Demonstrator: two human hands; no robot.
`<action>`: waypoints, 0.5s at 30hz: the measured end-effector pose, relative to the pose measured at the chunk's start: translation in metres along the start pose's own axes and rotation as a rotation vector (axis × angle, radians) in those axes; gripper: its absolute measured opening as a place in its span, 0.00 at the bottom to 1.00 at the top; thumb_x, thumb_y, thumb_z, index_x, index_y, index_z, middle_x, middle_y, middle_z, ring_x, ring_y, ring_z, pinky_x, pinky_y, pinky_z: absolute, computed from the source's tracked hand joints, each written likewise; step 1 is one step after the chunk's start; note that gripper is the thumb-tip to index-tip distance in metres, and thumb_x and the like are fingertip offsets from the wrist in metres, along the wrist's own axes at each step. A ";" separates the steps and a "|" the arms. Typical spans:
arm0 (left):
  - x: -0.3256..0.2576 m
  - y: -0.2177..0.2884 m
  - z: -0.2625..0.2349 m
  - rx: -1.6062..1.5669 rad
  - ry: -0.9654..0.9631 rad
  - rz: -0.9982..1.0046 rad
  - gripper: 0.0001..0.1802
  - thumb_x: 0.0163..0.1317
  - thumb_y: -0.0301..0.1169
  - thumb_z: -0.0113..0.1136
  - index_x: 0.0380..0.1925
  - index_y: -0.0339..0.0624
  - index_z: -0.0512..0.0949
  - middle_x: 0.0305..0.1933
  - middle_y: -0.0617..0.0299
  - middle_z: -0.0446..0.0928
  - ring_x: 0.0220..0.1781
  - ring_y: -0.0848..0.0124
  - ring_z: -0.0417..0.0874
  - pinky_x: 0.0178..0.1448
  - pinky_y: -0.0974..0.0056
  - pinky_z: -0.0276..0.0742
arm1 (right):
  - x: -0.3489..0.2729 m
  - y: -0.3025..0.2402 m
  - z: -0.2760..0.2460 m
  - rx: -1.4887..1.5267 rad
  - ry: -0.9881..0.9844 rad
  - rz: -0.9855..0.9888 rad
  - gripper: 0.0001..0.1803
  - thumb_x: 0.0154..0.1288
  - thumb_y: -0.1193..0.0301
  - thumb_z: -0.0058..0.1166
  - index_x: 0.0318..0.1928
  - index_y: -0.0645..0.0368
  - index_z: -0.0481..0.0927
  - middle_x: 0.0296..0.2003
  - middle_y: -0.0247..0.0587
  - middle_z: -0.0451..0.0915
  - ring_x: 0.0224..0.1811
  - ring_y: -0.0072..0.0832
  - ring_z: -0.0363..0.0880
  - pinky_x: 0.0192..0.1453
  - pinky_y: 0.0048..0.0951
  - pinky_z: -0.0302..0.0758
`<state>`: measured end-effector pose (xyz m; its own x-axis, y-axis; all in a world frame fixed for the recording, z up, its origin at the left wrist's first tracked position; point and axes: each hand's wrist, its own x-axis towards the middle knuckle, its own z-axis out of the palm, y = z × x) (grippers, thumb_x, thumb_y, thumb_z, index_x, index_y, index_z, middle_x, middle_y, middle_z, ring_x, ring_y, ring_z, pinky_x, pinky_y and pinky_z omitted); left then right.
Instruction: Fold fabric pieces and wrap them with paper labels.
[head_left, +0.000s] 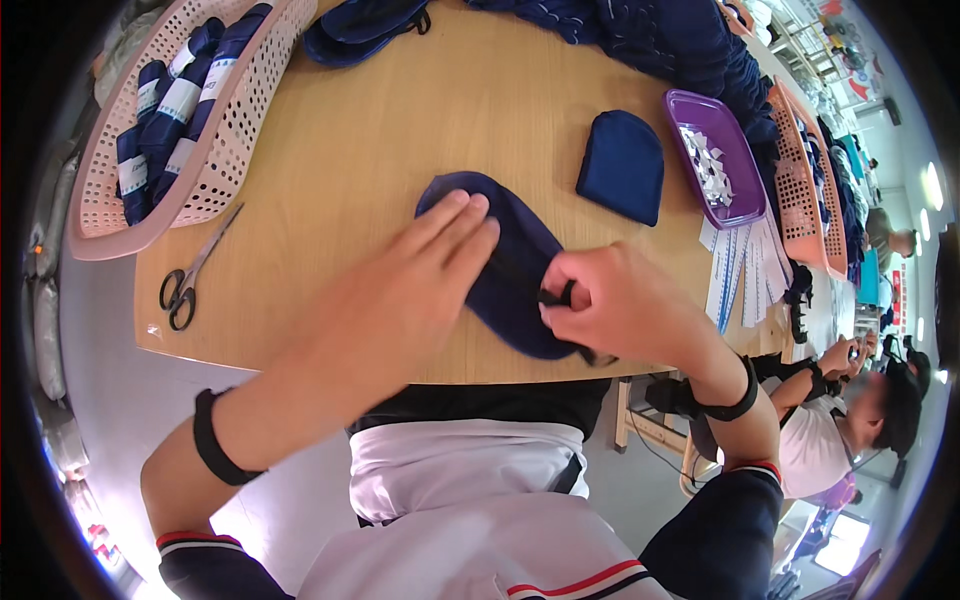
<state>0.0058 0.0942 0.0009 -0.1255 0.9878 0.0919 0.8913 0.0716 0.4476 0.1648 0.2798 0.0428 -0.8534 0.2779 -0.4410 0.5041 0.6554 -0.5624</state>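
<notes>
cloth (515, 275), bskt (258, 105) w/ rolls (168, 128), tub (745, 190) w/ slips (708, 168)

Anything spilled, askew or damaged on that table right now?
Nothing looks spilled or damaged. The white scraps are inside the purple tray. Mildly untidy only: the paper strips fan out unevenly beside the tray, and the navy fabric heap at the far edge is rumpled.

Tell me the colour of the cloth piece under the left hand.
Dark navy blue; the cloth piece shows best in the head view.
</notes>
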 end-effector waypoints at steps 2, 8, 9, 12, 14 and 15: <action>-0.001 0.003 0.008 0.055 0.008 0.052 0.36 0.62 0.19 0.57 0.73 0.37 0.62 0.77 0.46 0.64 0.79 0.48 0.63 0.79 0.52 0.63 | -0.009 0.000 -0.004 0.090 -0.098 0.019 0.10 0.64 0.68 0.66 0.41 0.61 0.83 0.16 0.36 0.79 0.16 0.25 0.78 0.24 0.28 0.71; 0.016 -0.014 0.013 -0.171 0.111 0.030 0.30 0.57 0.15 0.55 0.62 0.35 0.68 0.77 0.51 0.65 0.80 0.51 0.61 0.82 0.49 0.59 | -0.061 0.035 0.025 0.852 -1.133 0.007 0.20 0.71 0.69 0.63 0.60 0.57 0.75 0.24 0.31 0.81 0.21 0.16 0.77 0.22 0.21 0.71; 0.020 -0.015 0.012 -0.182 0.099 0.059 0.29 0.56 0.14 0.54 0.61 0.36 0.68 0.77 0.52 0.65 0.81 0.52 0.61 0.83 0.49 0.57 | -0.067 0.044 0.043 0.916 -1.159 -0.173 0.26 0.69 0.71 0.64 0.64 0.56 0.71 0.27 0.33 0.81 0.22 0.19 0.79 0.26 0.23 0.73; 0.025 -0.023 0.011 -0.217 0.059 0.086 0.29 0.55 0.13 0.52 0.60 0.38 0.67 0.78 0.52 0.64 0.82 0.52 0.59 0.84 0.48 0.53 | -0.082 0.039 0.070 0.858 -0.955 -0.259 0.31 0.70 0.71 0.66 0.69 0.62 0.68 0.38 0.39 0.84 0.33 0.23 0.83 0.35 0.25 0.76; 0.028 -0.026 0.008 -0.244 0.035 0.098 0.30 0.54 0.13 0.51 0.60 0.39 0.67 0.79 0.52 0.63 0.83 0.52 0.57 0.85 0.48 0.51 | -0.091 0.040 0.093 0.821 -0.696 -0.353 0.43 0.69 0.74 0.66 0.77 0.58 0.56 0.49 0.43 0.81 0.38 0.25 0.80 0.42 0.27 0.75; 0.027 -0.027 0.006 -0.251 0.011 0.098 0.31 0.53 0.13 0.52 0.60 0.40 0.67 0.79 0.52 0.62 0.83 0.52 0.56 0.85 0.49 0.50 | -0.094 0.041 0.105 0.825 -0.699 -0.351 0.43 0.69 0.74 0.66 0.77 0.58 0.56 0.49 0.43 0.81 0.38 0.25 0.80 0.42 0.27 0.75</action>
<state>-0.0193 0.1200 -0.0139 -0.0497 0.9866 0.1551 0.7640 -0.0625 0.6422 0.2801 0.2070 -0.0120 -0.8341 -0.4517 -0.3167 0.4061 -0.1142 -0.9067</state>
